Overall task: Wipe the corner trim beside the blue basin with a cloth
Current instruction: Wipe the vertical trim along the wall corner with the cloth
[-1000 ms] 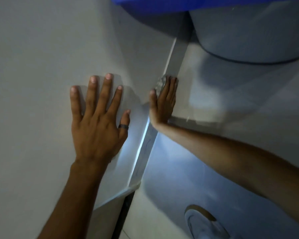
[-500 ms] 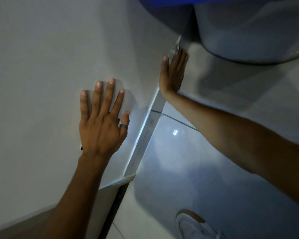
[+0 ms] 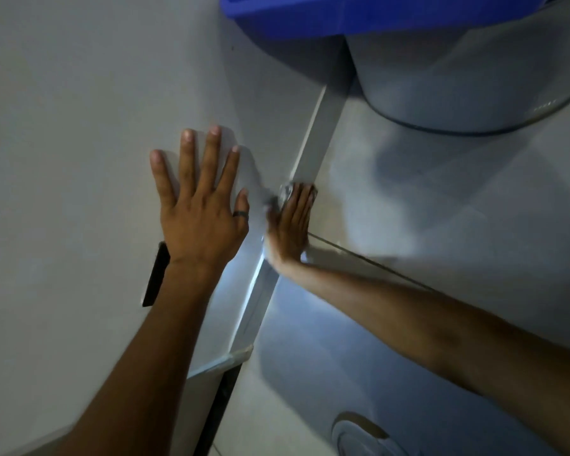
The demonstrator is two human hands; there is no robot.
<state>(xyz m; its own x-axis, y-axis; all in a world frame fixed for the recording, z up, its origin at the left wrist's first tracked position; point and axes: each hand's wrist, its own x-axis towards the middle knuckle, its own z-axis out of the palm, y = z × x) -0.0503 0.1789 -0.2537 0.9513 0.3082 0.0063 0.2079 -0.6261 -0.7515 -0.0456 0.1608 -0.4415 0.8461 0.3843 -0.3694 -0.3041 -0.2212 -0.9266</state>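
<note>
The pale corner trim runs diagonally from under the blue basin down toward me. My right hand presses flat against the trim with a small grey cloth under its fingertips; only the cloth's edge shows. My left hand lies flat on the white wall left of the trim, fingers spread, a dark ring on the thumb, holding nothing.
A grey bucket stands under the blue basin at the top right. Pale floor tiles spread to the right. A shoe shows at the bottom edge. A black object peeks from behind my left wrist.
My right hand with the cloth has slid back down the trim from near the basin toward me. My left hand has stayed flat on the wall.
</note>
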